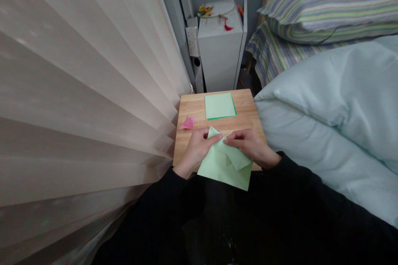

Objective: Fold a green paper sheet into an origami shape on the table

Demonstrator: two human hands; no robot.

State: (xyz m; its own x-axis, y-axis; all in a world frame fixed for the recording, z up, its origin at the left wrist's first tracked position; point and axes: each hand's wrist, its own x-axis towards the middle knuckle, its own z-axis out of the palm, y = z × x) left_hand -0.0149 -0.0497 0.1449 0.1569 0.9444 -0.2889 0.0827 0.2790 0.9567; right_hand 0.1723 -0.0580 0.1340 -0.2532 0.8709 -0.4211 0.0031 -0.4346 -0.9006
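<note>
A sheet of light green origami paper (217, 165) is held between both hands over the near edge of a small wooden table (186, 145). One flap of the sheet is folded over on its right side. My left hand (200, 145) pinches the upper left corner, thumb on top. With thumb and fingers closed, my right hand (245, 143) grips the folded edge at the upper right. Beyond the hands lies a stack of green square paper (220, 106). A folded pink paper piece (188, 123) rests near the table's left edge.
Pleated curtains (93, 91) hang close along the left. To the right is a bed with a pale blue quilt (311, 124) and a striped pillow (336, 6). A white cabinet (219, 58) stands behind the table, with small decorations including a red tassel (228, 26) on top.
</note>
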